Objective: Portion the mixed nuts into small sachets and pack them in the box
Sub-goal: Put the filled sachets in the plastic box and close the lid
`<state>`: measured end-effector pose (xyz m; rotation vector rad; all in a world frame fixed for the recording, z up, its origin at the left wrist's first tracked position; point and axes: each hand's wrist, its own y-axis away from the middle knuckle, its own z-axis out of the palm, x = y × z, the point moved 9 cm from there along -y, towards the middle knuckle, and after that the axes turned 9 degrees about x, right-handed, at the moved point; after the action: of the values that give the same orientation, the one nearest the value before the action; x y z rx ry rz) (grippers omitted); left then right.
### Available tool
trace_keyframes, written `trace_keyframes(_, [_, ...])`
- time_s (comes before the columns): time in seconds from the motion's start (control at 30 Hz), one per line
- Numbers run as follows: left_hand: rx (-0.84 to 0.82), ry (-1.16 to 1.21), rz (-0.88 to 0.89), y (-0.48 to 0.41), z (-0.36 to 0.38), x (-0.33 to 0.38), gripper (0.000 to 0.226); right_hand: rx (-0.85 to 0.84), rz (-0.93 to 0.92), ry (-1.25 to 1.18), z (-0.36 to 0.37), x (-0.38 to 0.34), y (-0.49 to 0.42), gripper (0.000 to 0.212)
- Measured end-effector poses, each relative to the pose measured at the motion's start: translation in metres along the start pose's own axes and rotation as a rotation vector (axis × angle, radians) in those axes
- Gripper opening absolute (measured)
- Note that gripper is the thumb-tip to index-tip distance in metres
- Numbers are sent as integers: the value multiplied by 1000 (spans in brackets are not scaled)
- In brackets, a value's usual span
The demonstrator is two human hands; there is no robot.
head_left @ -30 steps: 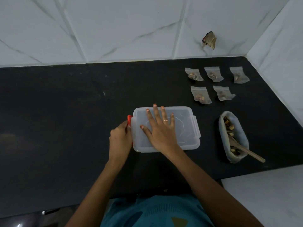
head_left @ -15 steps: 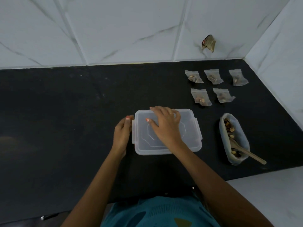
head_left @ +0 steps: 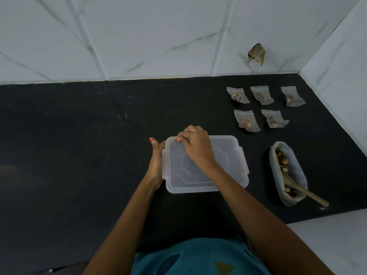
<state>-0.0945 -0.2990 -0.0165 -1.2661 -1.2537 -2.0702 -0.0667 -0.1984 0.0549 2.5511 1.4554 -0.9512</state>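
Note:
A clear plastic box point(head_left: 228, 155) with its lid on sits on the black counter in front of me. My left hand point(head_left: 155, 161) holds the box's left side, thumb raised. My right hand point(head_left: 195, 147) lies over the lid, its fingertips curled at the lid's far left corner. Several small sachets of nuts point(head_left: 246, 121) lie in two rows at the far right. An open bag of mixed nuts point(head_left: 294, 167) lies to the right of the box, with a wooden spoon point(head_left: 305, 192) resting in it.
A white marble-tiled wall runs along the back and right of the black counter point(head_left: 79, 145). A torn brown scrap point(head_left: 257, 54) sticks to the back wall. A white ledge point(head_left: 327, 241) borders the counter at the near right.
My right hand went from lying flat on the lid to curling its fingers at the lid's far left corner. The left hand slid a little forward along the box's left side.

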Motion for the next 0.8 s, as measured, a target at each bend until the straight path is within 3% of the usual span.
trace_keyframes(0.33, [-44, 92, -59, -5, 2, -7, 76, 3, 35, -72, 0, 1, 0, 20])
trace_keyframes(0.53, [-49, 52, -77, -2, 4, -5, 96, 33, 109, -212, -24, 1, -13, 21])
trace_keyframes(0.8, [-13, -96, -24, 4, 2, 4, 67, -88, 11, -65, -4, 3, 1, 28])
